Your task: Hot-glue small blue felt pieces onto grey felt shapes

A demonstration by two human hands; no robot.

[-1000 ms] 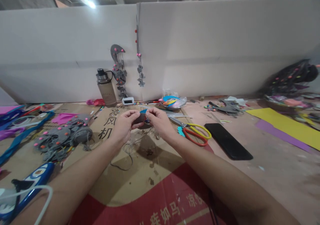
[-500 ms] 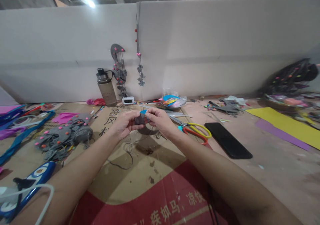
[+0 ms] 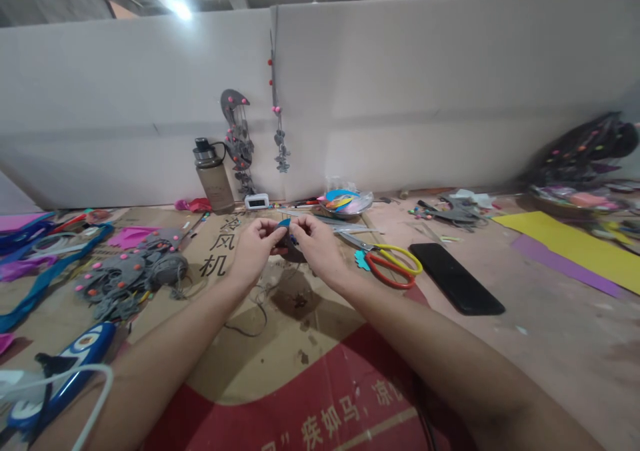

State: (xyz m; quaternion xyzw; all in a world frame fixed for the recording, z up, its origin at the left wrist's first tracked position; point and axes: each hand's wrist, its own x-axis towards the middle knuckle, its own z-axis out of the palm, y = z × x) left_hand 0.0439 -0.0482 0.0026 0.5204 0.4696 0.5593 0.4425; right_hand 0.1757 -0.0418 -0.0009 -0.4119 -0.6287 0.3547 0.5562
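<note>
My left hand (image 3: 255,251) and my right hand (image 3: 314,245) meet above the cardboard sheet (image 3: 280,344), fingers pinched together on a small dark felt piece with a blue tip (image 3: 286,232). Thin grey thread (image 3: 257,301) hangs from the piece and trails onto the cardboard below. What lies between the fingertips is mostly hidden by my fingers.
Yellow and red scissors (image 3: 390,264) and a black phone (image 3: 455,279) lie right of my hands. A pile of grey felt shapes with pink beads (image 3: 130,274) sits left. A water bottle (image 3: 213,177), a small clock (image 3: 256,201) and a bowl of scraps (image 3: 345,204) stand along the white wall. A blue glue gun (image 3: 65,371) lies near left.
Both hands have drawn closer together and slightly lower, and the felt piece is more covered by my fingers. The view shifted a little.
</note>
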